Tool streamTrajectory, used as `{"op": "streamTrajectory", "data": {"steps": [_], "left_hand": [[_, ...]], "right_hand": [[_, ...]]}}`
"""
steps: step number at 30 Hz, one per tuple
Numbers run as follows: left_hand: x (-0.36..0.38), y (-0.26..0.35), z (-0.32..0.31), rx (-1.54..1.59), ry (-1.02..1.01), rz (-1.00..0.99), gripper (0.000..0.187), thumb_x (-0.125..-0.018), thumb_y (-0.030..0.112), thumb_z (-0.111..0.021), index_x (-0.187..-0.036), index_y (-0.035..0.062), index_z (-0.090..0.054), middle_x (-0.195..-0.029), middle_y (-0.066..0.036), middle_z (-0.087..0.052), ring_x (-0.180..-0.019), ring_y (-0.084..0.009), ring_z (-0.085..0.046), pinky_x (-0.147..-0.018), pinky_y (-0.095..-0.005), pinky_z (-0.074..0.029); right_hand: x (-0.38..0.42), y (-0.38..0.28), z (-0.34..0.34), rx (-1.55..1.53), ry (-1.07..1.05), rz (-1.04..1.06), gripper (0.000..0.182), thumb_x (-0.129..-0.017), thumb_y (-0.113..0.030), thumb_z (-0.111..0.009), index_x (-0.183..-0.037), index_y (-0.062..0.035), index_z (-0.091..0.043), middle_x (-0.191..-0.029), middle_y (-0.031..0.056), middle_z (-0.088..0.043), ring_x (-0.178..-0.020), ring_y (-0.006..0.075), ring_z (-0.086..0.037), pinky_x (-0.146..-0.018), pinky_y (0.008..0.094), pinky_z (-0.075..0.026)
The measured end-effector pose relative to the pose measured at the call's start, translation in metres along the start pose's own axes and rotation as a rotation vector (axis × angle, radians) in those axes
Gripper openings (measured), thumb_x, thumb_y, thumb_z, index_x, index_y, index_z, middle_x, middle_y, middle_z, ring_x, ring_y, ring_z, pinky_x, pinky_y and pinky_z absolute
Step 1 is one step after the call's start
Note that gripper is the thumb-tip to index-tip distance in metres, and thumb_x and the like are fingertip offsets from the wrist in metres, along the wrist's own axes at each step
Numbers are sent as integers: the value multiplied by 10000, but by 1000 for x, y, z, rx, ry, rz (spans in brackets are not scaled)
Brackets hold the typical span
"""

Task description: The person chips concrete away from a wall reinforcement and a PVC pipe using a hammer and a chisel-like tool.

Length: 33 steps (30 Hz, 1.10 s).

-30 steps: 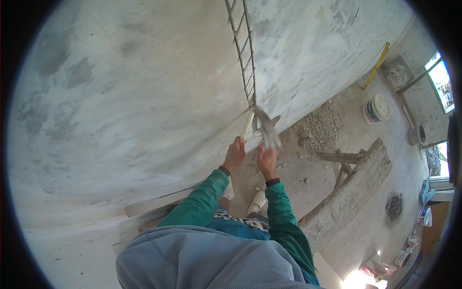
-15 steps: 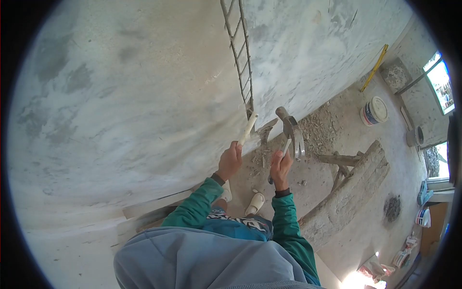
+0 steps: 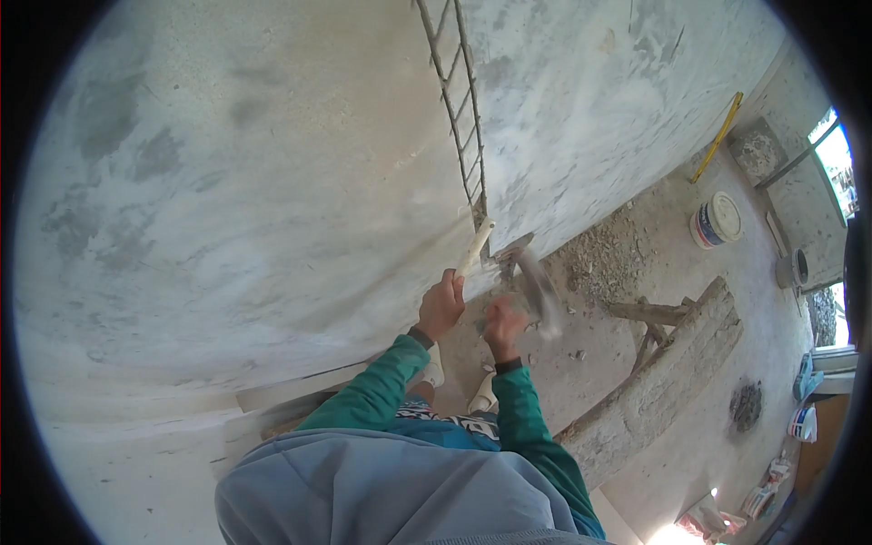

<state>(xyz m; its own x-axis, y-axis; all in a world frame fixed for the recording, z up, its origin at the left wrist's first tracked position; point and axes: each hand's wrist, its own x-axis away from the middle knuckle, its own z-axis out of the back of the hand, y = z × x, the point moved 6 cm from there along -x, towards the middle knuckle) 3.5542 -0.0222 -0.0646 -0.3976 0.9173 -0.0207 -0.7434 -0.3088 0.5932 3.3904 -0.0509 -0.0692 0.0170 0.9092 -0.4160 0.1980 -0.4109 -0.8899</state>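
My left hand point(image 3: 441, 307) is wrapped round a cream-coloured rod point(image 3: 476, 247), whose free end, with a small dark hole in it, overlaps the lower end of the cut lines in the wall. The rod's other end is hidden in my fist. My right hand point(image 3: 503, 327), smeared by motion, is closed on a claw hammer point(image 3: 543, 298), its head blurred just right of the rod. Two long cuts with slanting strokes between them form a ladder-like strip point(image 3: 464, 113) on the grey plastered wall point(image 3: 300, 182).
Broken rubble point(image 3: 610, 254) lies along the wall's foot. A rough wooden bench point(image 3: 668, 386) stands at my right. Farther off are a white bucket point(image 3: 718, 221), a smaller grey bucket point(image 3: 793, 269), a yellow bar point(image 3: 718, 136) leaning on the wall and a dark patch point(image 3: 747, 405) on the floor.
My right hand with the hammer has swung left, closer to the rod and my left hand. The left hand keeps its grip on the rod; the view has shifted slightly.
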Motion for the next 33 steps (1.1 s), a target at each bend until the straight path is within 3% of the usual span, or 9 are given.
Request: {"op": "streamTrajectory", "data": {"steps": [4, 11, 14, 17, 20, 22, 26, 28, 33], "left_hand": [[-3, -2, -10, 1, -48, 4, 284, -1013, 306, -402, -1100, 51, -490, -726, -256, -638, -710, -476, -621, -608, -570, -459], [0, 6, -16, 160, -36, 57, 291, -1022, 301, -379, -1096, 42, -488, -726, -265, -635, -723, -488, -613, -611, -570, -458], [-1, 5, -17, 162, -23, 73, 294, -1025, 302, -369, -1092, 43, -491, -730, -265, -635, -726, -488, -614, -611, -568, -458], [-5, 2, -25, 180, 16, -12, 302, -1026, 313, -363, -1097, 48, -490, -760, -288, -633, -750, -504, -602, -621, -578, -456], [-16, 3, -19, 228, 52, -2, 336, -1028, 351, -376, -1063, 40, -497, -682, -215, -622, -615, -415, -620, -554, -503, -475], [-5, -8, -35, 716, -268, 374, 374, -1024, 403, -400, -1015, 45, -509, -617, -85, -550, -496, -239, -557, -492, -389, -456], [-7, -15, -41, 1023, -437, 554, 400, -1013, 446, -425, -1014, 55, -509, -610, 9, -450, -483, -101, -453, -466, -304, -411], [-17, -19, -34, 658, -198, 127, 375, -1007, 422, -436, -1060, 57, -498, -613, -67, -540, -498, -224, -552, -498, -390, -442], [20, -4, -11, 167, -107, -88, 323, -1009, 349, -424, -1071, 38, -487, -697, -204, -616, -661, -422, -614, -585, -510, -445]], "right_hand": [[5, 36, 23, 297, -28, -386, 523, -1004, -461, -421, -739, -21, -516, -565, 27, -500, -504, 128, -487, -457, 315, -353], [3, -43, 37, 169, -57, -281, 538, -1010, -473, -388, -721, -42, -529, -552, 19, -493, -458, 128, -454, -433, 297, -331], [-3, -56, 28, -67, 120, 86, 528, -1013, -463, -383, -722, -51, -540, -557, 31, -497, -445, 134, -446, -433, 300, -331], [-2, -20, 4, 623, 30, 441, 523, -1013, -450, -389, -733, -37, -544, -570, 51, -512, -456, 155, -477, -446, 314, -347], [-11, 30, 7, 486, -99, -255, 513, -1005, -411, -407, -882, 54, -583, -631, 247, -564, -616, 435, -594, -546, 447, -432], [6, 22, 21, 381, -50, -336, 549, -1017, -466, -381, -743, -14, -529, -558, 51, -507, -507, 154, -524, -467, 324, -367], [7, -6, 35, 289, -49, -306, 577, -1013, -503, -372, -740, -18, -525, -546, 34, -490, -493, 129, -502, -452, 310, -361], [5, -22, 40, 234, -39, -303, 596, -1009, -525, -359, -754, -14, -528, -542, 22, -486, -473, 114, -486, -435, 295, -355], [-8, -43, 48, 263, -69, -184, 571, -1016, -505, -353, -851, 4, -553, -535, 12, -482, -451, 97, -465, -420, 270, -339]]}}
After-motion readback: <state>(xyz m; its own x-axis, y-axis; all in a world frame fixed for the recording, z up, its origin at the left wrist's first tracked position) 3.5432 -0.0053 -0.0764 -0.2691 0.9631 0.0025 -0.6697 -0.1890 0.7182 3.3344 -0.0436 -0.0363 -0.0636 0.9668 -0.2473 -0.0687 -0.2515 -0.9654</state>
